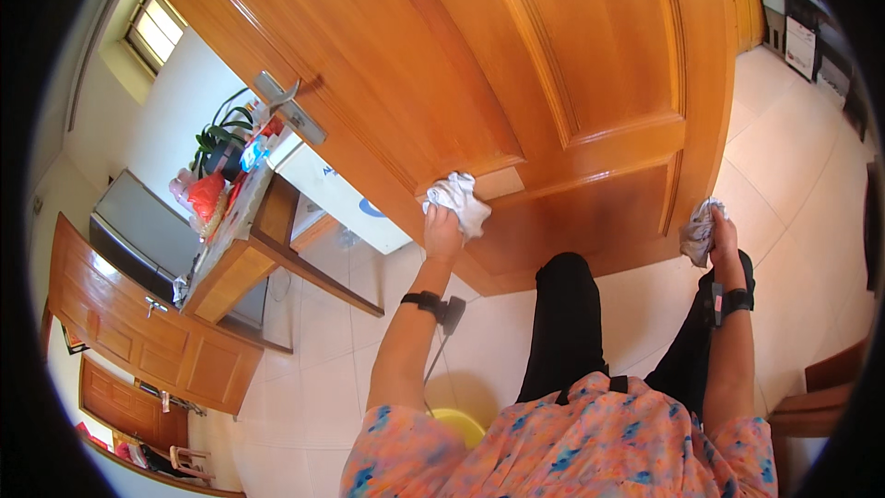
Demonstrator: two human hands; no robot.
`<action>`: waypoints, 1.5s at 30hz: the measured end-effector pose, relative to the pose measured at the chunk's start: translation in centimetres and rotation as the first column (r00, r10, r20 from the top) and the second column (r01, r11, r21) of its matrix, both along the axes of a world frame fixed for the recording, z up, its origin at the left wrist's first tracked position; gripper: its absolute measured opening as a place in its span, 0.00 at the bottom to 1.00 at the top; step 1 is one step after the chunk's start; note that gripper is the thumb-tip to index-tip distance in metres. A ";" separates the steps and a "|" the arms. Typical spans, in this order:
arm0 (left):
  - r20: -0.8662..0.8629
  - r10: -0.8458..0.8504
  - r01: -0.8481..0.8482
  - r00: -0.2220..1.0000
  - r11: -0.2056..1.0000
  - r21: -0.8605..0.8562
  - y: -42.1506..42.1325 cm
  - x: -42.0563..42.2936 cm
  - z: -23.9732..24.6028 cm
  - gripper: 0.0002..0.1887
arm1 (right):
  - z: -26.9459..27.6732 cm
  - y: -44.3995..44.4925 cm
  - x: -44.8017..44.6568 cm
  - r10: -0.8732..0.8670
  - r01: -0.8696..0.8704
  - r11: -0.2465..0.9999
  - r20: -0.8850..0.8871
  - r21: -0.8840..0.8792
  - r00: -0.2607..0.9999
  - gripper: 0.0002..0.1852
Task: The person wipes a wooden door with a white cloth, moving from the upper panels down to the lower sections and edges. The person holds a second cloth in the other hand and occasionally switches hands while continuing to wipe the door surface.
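A large varnished wooden door [442, 69] with raised panels and a metal lever handle [290, 107] stands in front of me. My left hand [443, 232] holds a crumpled white cloth [464, 202] against the door's lower part, on the rail near the panels. Over by the door's right edge, my right hand [723, 238] grips a second crumpled cloth [698, 232], whitish with grey marks. Whether this second cloth touches the door I cannot tell. Both wrists wear black bands with small devices.
At the left stands a wooden table [276, 249] with a potted plant [225, 142] and red bags. Behind it are a grey refrigerator [148, 221] and another wooden door [148, 339]. A yellow basin [458, 425] sits on the tiled floor, partly behind my left sleeve. Boxes [800, 45] line the upper right.
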State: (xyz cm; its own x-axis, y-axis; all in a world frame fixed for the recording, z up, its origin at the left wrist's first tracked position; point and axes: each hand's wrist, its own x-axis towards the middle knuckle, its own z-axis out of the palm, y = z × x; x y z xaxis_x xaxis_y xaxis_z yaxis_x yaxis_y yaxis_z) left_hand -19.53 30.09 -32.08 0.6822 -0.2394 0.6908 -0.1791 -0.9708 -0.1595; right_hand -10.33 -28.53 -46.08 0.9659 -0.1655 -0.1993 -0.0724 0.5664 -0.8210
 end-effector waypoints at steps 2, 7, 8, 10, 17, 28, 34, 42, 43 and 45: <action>0.165 -0.144 0.126 0.976 0.986 0.110 -0.4 0.0 2.9 0.17 | 0.3 0.1 -0.2 -0.017 0.017 1.000 -0.023 -0.007 1.000 0.16; 0.450 -0.097 0.089 0.888 0.995 0.038 -1.8 1.5 18.0 0.26 | 0.7 0.1 -0.5 -0.017 0.017 1.000 -0.015 -0.026 1.000 0.16; 0.530 -0.081 0.038 0.844 0.995 0.091 -1.8 2.4 21.9 0.31 | 0.6 0.0 -0.4 -0.021 0.021 0.999 -0.019 -0.034 1.000 0.16; 0.659 -0.041 -0.094 0.751 0.981 0.168 -1.5 4.1 29.2 0.33 | 0.3 -0.3 -0.3 -0.021 0.020 0.998 -0.019 -0.058 1.000 0.16; 0.788 0.117 -0.320 0.605 0.942 0.105 -0.4 13.3 38.1 0.23 | -0.5 -1.3 -0.1 0.021 -0.023 0.997 -0.038 -0.068 0.999 0.16; 0.423 -0.024 -0.030 0.906 0.992 0.120 -7.9 8.5 5.8 0.07 | 1.0 0.1 -0.4 0.052 -0.056 0.997 -0.087 -0.045 0.995 0.17; 0.181 -0.196 0.202 0.964 0.979 -0.012 -7.8 5.0 1.0 0.08 | 0.5 0.7 0.0 0.010 -0.016 0.998 -0.082 -0.068 0.997 0.18; 0.578 -0.039 -0.049 0.815 0.989 0.136 -2.9 4.8 17.7 0.05 | 0.5 0.6 0.0 0.048 -0.051 0.996 -0.036 -0.080 0.998 0.17; 0.632 0.017 -0.146 0.775 0.978 0.152 -1.9 5.0 20.8 0.07 | 0.4 0.5 0.1 0.049 -0.051 0.996 -0.036 -0.068 0.998 0.17; 0.727 0.018 -0.185 0.687 0.971 0.151 -0.3 6.0 26.8 0.12 | 0.2 0.3 0.2 0.042 -0.044 0.997 -0.033 -0.070 0.999 0.18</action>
